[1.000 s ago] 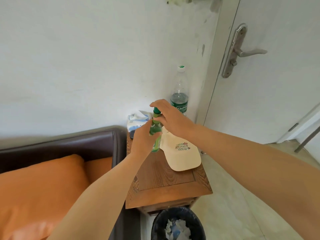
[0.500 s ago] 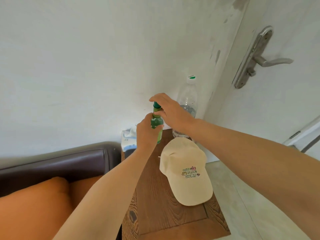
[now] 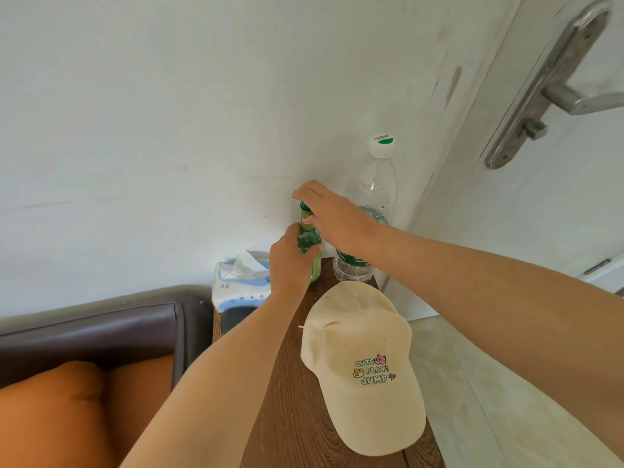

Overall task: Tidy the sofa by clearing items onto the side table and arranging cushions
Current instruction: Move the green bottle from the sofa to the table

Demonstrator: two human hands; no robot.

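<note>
A small green glass bottle [image 3: 309, 238] stands upright at the back of the wooden side table [image 3: 287, 383], close to the wall. My left hand [image 3: 291, 265] is wrapped around its body. My right hand [image 3: 332, 217] grips its neck and cap from above. A cream cap [image 3: 363, 363] with a printed logo lies on the table in front of the bottle. At the lower left are the dark sofa arm [image 3: 101, 325] and an orange cushion [image 3: 60, 410].
A tall clear plastic water bottle [image 3: 373, 211] stands right of the green one, behind my right wrist. A tissue pack [image 3: 241, 282] sits at the table's back left corner. A white door with a metal handle [image 3: 553, 86] is at the right; pale floor lies beside the table.
The view has moved closer and tilted up, so the bin below the table is out of frame. Both hands keep hold of the green bottle near the table's back.
</note>
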